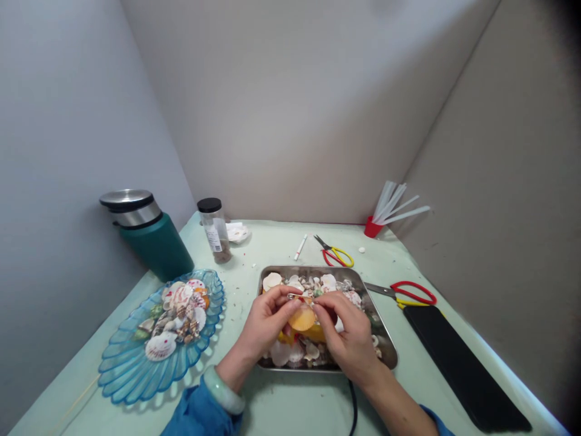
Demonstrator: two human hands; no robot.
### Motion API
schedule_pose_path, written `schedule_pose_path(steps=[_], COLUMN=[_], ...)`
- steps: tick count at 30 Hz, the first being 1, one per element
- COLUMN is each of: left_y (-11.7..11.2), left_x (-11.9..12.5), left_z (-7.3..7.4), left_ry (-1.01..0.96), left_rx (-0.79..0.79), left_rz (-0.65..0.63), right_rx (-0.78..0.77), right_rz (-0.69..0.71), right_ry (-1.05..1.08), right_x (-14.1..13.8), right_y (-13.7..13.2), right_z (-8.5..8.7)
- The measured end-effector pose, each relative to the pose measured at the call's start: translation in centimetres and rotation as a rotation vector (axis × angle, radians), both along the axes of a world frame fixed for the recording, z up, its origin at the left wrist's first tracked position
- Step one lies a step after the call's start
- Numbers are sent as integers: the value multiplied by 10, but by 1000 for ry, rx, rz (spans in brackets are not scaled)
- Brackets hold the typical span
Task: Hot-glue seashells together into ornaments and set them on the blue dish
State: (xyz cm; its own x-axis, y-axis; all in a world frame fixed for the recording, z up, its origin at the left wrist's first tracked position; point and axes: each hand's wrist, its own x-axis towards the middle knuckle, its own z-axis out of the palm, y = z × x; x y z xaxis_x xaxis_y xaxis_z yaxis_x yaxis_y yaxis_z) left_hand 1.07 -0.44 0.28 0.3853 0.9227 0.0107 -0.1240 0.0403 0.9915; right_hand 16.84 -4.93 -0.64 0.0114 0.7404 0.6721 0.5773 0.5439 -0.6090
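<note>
Both my hands meet over a metal tray (389,354) filled with several seashells. My left hand (267,324) pinches an orange scallop shell (302,318) from the left, fingers closed on it. My right hand (347,330) is closed too, its fingertips touching the shell's right edge and seeming to hold something thin and silvery against it; what it is I cannot make out. A pale green bangle (223,391) sits on my left wrist. More orange shells lie under the hands.
A blue glass dish (131,369) with shells sits at the left. Behind it stand a green flask (152,236) and a black-capped jar (215,230). Two red-handled scissors (336,253) (408,294), a white pen (300,247), a red cup of sticks (374,227) and a black phone (458,363) lie at the right.
</note>
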Motion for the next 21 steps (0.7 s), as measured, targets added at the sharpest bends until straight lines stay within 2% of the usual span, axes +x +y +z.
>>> schedule_pose_path(steps=[5, 10, 13, 17, 21], left_y=[0, 0, -2, -4, -6], left_x=[-1, -3, -2, -1, -2], left_z=[0, -3, -3, -4, -7], left_ry=[32, 68, 32, 1, -9], left_rx=[11, 131, 101, 36, 42], left_rz=[-28, -78, -107, -225, -267], right_rx=[-4, -26, -20, 37, 28], right_rz=[10, 25, 21, 83, 66], right_ry=[12, 7, -1, -28, -33], right_x=[0, 1, 1, 2, 3], right_y=[0, -2, -2, 0, 1], right_z=[-2, -3, -3, -4, -7])
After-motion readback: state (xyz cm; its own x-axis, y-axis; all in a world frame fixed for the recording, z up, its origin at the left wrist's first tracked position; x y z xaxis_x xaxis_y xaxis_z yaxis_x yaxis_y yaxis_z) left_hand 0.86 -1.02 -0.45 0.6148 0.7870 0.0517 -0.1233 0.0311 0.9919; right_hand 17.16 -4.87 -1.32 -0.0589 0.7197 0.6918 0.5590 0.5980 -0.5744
